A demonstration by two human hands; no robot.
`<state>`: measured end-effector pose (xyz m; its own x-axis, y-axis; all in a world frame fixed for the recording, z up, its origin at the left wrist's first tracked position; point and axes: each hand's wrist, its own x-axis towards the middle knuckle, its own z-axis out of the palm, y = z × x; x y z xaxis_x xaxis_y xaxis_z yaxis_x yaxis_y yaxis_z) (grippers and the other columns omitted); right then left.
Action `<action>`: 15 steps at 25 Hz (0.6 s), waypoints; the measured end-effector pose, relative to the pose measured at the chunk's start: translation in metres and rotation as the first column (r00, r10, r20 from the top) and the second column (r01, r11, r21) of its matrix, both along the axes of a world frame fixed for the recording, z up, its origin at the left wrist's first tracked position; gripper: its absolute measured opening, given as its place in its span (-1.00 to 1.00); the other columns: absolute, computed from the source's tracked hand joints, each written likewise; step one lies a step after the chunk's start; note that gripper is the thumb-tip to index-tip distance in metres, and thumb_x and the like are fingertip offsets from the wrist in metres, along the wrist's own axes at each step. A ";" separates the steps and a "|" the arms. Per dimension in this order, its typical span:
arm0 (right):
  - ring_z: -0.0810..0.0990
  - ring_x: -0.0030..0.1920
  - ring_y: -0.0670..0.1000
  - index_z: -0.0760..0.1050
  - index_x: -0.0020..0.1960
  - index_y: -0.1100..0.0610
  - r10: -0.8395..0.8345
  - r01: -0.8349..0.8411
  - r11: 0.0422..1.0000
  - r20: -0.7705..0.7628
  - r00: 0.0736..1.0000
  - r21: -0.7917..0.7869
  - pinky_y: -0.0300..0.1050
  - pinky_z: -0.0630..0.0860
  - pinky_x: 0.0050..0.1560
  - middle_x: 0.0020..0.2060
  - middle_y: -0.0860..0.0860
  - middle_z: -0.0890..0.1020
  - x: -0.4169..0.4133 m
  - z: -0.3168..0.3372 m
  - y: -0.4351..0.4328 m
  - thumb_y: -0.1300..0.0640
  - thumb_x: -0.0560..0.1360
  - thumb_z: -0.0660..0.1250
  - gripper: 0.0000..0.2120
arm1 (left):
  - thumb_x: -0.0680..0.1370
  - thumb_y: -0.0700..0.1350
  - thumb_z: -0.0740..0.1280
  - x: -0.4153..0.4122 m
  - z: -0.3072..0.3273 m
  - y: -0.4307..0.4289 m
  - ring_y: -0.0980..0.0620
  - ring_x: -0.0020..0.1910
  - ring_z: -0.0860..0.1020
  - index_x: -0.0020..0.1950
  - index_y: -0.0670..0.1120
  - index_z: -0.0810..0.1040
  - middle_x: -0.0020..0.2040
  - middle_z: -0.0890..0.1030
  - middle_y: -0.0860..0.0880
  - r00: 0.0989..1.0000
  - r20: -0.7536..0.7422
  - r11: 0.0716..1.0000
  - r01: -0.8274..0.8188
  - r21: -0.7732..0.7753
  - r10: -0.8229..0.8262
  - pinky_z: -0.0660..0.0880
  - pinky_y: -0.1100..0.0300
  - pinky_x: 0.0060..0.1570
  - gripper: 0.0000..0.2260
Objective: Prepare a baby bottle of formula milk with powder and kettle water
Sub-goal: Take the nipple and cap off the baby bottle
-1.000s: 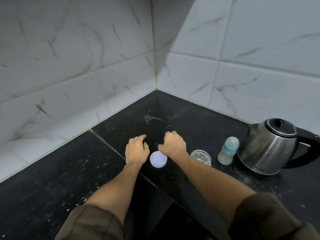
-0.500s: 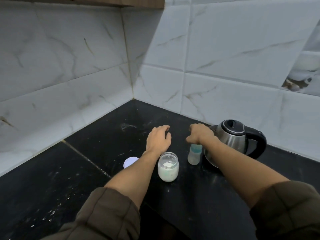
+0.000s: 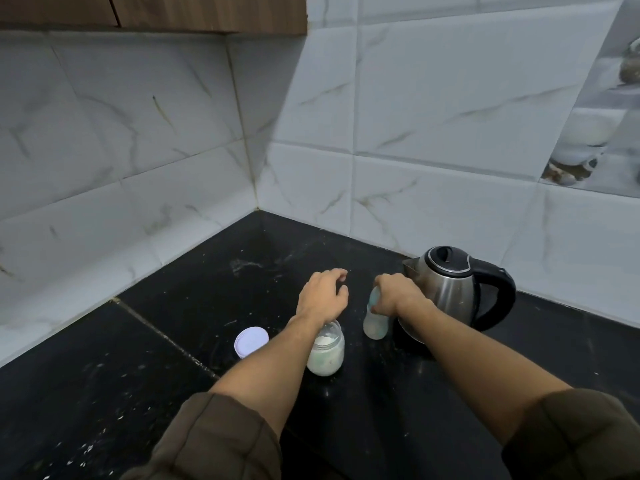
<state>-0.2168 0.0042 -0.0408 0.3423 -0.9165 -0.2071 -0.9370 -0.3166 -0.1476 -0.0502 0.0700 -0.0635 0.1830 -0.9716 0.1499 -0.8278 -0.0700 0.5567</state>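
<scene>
A small baby bottle (image 3: 375,324) with a teal cap stands upright on the black counter (image 3: 194,296). My right hand (image 3: 394,294) is closed around its top. An open glass jar of white powder (image 3: 327,351) stands to the bottle's left, partly behind my left forearm. Above and beyond the jar, my left hand (image 3: 323,295) hovers with curled fingers and holds nothing. The jar's white lid (image 3: 251,341) lies flat on the counter to the left. A steel kettle (image 3: 453,289) with a black handle stands just right of the bottle.
Tiled walls meet in a corner behind the counter. A wooden cabinet (image 3: 152,12) hangs at the top left. White specks and powder smears dot the counter.
Both hands left the lid and jar area and moved right. My right hand reached the bottle and closed on its top. The view swung up and to the right.
</scene>
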 end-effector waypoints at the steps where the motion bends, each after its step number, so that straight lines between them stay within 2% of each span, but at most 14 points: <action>1: 0.63 0.19 0.17 0.52 0.32 0.09 -0.004 0.005 1.000 0.009 1.000 -0.008 -0.02 0.59 0.08 0.22 0.12 0.62 0.000 0.005 0.000 -0.05 0.47 0.45 -0.53 | 0.65 -0.07 0.30 -0.003 0.001 -0.001 0.01 0.36 0.49 0.51 0.00 0.47 0.35 0.62 0.08 1.000 0.001 0.999 0.031 0.023 -0.031 0.49 0.02 0.33 -0.59; 3: 0.64 0.17 0.19 0.54 0.26 0.13 -0.014 0.015 0.999 0.031 0.999 -0.028 -0.04 0.57 0.02 0.16 0.13 0.64 -0.003 0.020 0.001 -0.06 0.46 0.44 -0.55 | 0.63 -0.03 0.36 -0.011 0.002 -0.002 0.00 0.34 0.52 0.54 0.00 0.44 0.39 0.60 0.09 0.996 -0.017 0.993 0.088 0.072 -0.087 0.48 0.02 0.34 -0.53; 5: 0.69 0.02 0.16 0.58 0.16 0.15 -0.021 0.023 0.999 0.064 0.998 -0.034 -0.07 0.57 -0.11 0.02 0.12 0.68 -0.008 0.038 0.002 -0.09 0.43 0.44 -0.59 | 0.56 0.08 0.46 -0.022 0.005 -0.002 0.02 0.32 0.54 0.55 0.01 0.43 0.39 0.59 0.09 0.989 -0.076 0.983 0.138 0.122 -0.129 0.49 0.00 0.34 -0.43; 7: 0.71 -0.20 0.10 0.60 0.02 0.15 -0.029 0.030 0.999 0.111 0.993 -0.016 -0.12 0.56 -0.28 -0.17 0.09 0.71 -0.013 0.053 0.003 -0.15 0.42 0.46 -0.62 | 0.46 0.21 0.52 -0.034 0.006 -0.002 0.06 0.23 0.58 0.47 0.06 0.50 0.28 0.63 0.09 0.981 -0.126 0.976 0.167 0.136 -0.150 0.55 0.01 0.25 -0.38; 9: 0.71 -0.23 0.09 0.59 -0.06 0.13 -0.046 0.048 0.999 0.154 0.987 -0.010 -0.16 0.47 -0.38 -0.25 0.07 0.70 -0.019 0.065 0.006 -0.20 0.41 0.48 -0.61 | 0.40 0.30 0.54 -0.046 0.005 -0.004 0.09 0.10 0.62 0.34 0.08 0.59 0.13 0.67 0.11 0.977 -0.175 0.982 0.147 0.115 -0.126 0.60 0.05 0.14 -0.42; 12: 0.71 -0.17 0.08 0.59 -0.09 0.12 -0.068 0.072 0.997 0.188 0.980 -0.015 -0.16 0.45 -0.35 -0.22 0.07 0.71 -0.028 0.073 0.012 -0.20 0.39 0.51 -0.61 | 0.35 0.32 0.57 -0.057 0.005 -0.007 0.10 0.02 0.65 0.20 0.09 0.64 0.00 0.69 0.12 0.973 -0.223 0.993 0.084 0.077 -0.065 0.64 0.03 0.07 -0.48; 15: 0.67 -0.16 0.06 0.58 -0.13 0.10 -0.072 0.079 0.996 0.186 0.980 -0.030 -0.13 0.50 -0.27 -0.21 0.06 0.71 -0.037 0.075 0.018 -0.21 0.39 0.51 -0.62 | 0.34 0.28 0.60 -0.063 0.007 -0.006 0.09 0.00 0.65 0.13 0.11 0.66 -0.04 0.70 0.11 0.966 -0.249 0.993 0.086 0.076 -0.064 0.65 0.03 0.07 -0.55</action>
